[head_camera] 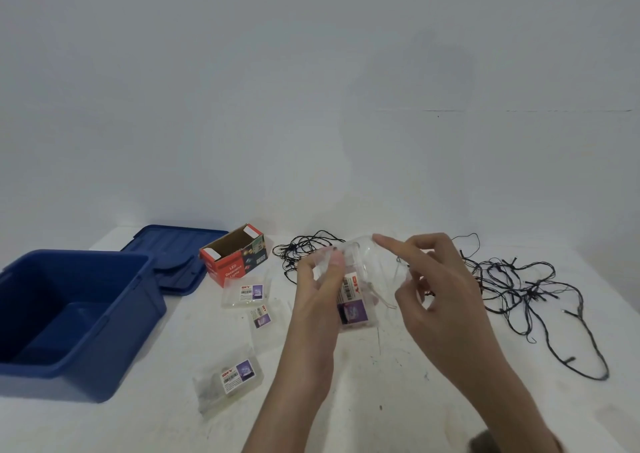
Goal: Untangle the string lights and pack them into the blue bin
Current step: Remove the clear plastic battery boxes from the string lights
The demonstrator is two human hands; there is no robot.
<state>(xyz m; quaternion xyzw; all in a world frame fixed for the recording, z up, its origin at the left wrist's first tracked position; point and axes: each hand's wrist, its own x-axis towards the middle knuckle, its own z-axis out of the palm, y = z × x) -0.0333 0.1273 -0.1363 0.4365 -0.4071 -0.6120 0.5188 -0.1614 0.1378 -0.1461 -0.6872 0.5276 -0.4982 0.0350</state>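
Clear plastic packet (353, 308), probably light, limp and slippery, is being pinched at its open rim by the left hand (320, 282) and right hand (438, 291)

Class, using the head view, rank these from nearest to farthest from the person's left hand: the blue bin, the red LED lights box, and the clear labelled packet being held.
1. clear labelled packet: gripped in the left hand itself.
2. red LED lights box: on the table, off to the hand's left.
3. blue bin: at the table's far left.
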